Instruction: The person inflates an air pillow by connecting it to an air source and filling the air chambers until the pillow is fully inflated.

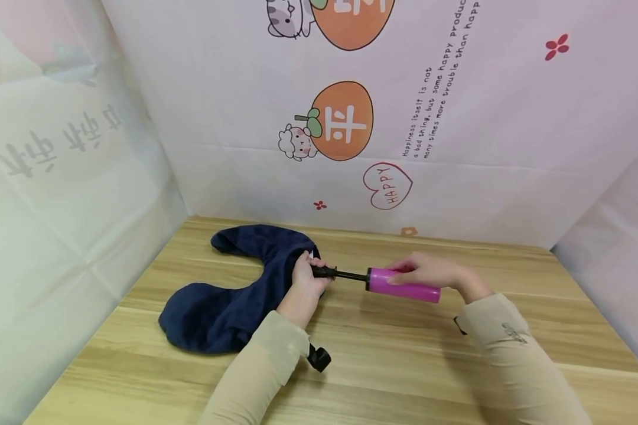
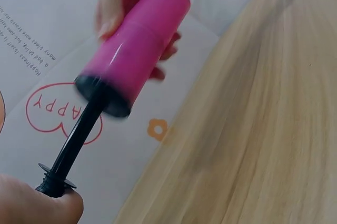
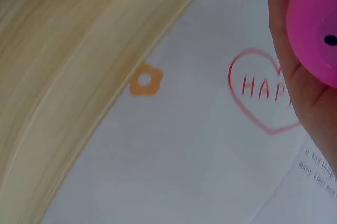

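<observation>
left hand (image 1: 307, 282) grips the black end (image 1: 324, 271) of a pump (image 1: 377, 281), right hand (image 1: 425, 270) its pink barrel (image 1: 417, 293); its long axis runs sideways above a wooden table (image 1: 393, 360), barrel pointing right, black end beside a navy curved pillow (image 1: 260, 283).

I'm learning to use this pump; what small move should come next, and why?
Probably push the barrel toward the left hand: a stretch of black rod shows between them, the right hand grips the barrel, and the left holds the black end by the pillow.
</observation>
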